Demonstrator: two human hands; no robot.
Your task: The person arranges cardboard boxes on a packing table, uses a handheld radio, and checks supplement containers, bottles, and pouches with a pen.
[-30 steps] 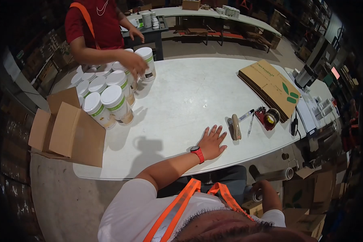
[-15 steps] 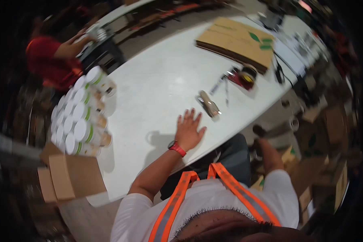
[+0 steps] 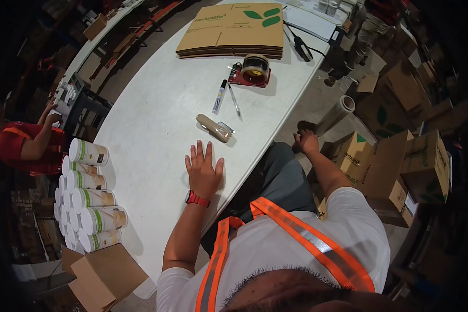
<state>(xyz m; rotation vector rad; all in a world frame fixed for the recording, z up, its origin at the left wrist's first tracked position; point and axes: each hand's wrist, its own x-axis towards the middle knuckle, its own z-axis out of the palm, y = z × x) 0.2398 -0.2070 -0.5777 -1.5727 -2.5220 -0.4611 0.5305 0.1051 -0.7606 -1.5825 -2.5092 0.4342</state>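
Observation:
My left hand [image 3: 204, 171] lies palm down on the white table [image 3: 156, 104], fingers spread, holding nothing. A red watch circles its wrist. Just beyond the fingertips is a tan, elongated hand tool [image 3: 213, 127] with a clear or shiny end; its exact kind is unclear. Farther on lie a marker [image 3: 220, 96], a slim pen [image 3: 235, 102] and a red tape dispenser [image 3: 252, 71] with a roll of tape. My right hand [image 3: 307, 141] hangs beyond the table edge, near my knee and a roll of clear film [image 3: 340, 112]. Its fingers are partly hidden.
Several white tubs with green bands [image 3: 101, 221] are stacked at the left, beside an open carton [image 3: 106, 278]. Flattened cartons [image 3: 231, 31] lie at the far end near a black cable [image 3: 301, 47]. More boxes [image 3: 385, 171] stand right. A person in red [image 3: 34, 145] works left.
The view has turned, so the table and its things sit farther left. My left hand remains flat on the table. My right hand's fingers show more now, beside the film roll.

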